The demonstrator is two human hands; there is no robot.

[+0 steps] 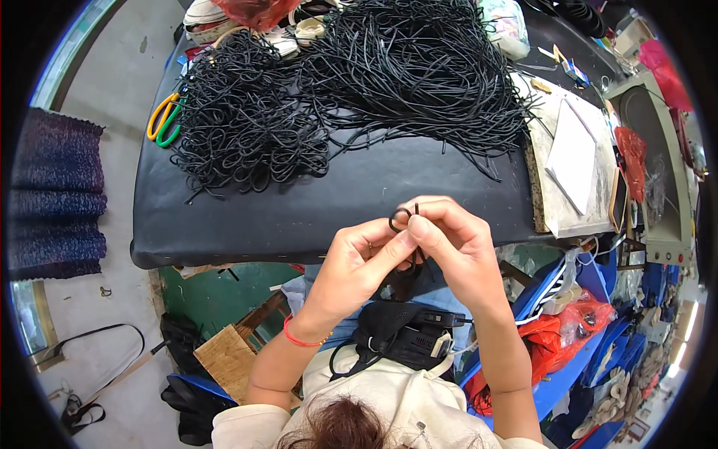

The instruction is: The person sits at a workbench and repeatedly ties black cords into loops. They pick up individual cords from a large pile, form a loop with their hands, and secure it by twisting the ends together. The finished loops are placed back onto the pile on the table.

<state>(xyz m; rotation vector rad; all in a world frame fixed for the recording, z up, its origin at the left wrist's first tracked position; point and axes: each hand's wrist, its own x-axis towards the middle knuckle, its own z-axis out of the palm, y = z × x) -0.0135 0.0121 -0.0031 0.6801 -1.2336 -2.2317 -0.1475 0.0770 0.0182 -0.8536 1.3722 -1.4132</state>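
My left hand [357, 260] and my right hand [449, 238] meet just below the front edge of the black-covered table [299, 209]. Together they pinch a short black cord [400, 219], bent into a small loop above the fingertips with one end sticking up. The rest of the cord is hidden between my fingers. A red band circles my left wrist. On the table lie a heap of knotted black cord loops [243, 123] at the left and a bigger heap of straight black cords [419, 71] at the right.
Scissors with yellow and green handles [164, 120] lie at the table's left edge. A white sheet on a board [572, 153] sits at the right. A black device [407, 337] rests on my lap. Red bags and blue bins [583, 329] stand at the lower right.
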